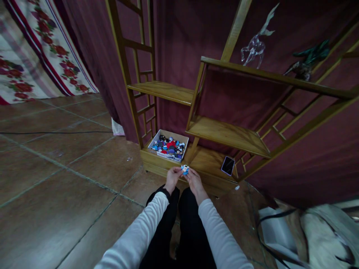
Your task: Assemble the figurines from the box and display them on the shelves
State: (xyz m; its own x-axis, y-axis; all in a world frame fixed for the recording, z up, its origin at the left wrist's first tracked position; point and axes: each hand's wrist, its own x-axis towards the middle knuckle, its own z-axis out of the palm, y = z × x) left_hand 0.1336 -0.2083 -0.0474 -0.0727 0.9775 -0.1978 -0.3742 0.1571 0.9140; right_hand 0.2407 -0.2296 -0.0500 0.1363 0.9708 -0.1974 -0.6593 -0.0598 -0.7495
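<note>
A small blue-and-white figurine [184, 170] is pinched between both hands, above my knees and in front of the wooden shelf's low base. My left hand [172, 179] grips its left side with the fingertips. From the other side, my right hand [195, 181] closes its thumb and fingers on it. Just beyond the hands, a shallow cardboard box [183, 139] rests on the bottom shelf. Inside lies a heap of small figurines [171, 145] in red, blue, black and white. The held figurine's finer details are too small to make out.
The wooden display shelf [228, 136] rises ahead. A phone [228, 165] lies on its bottom board, right of the box. A clear horse figure [255, 46] and a dark green figure [307, 61] stand higher up. Bags [322, 231] sit at lower right; a cable [56, 132] crosses the tiled floor.
</note>
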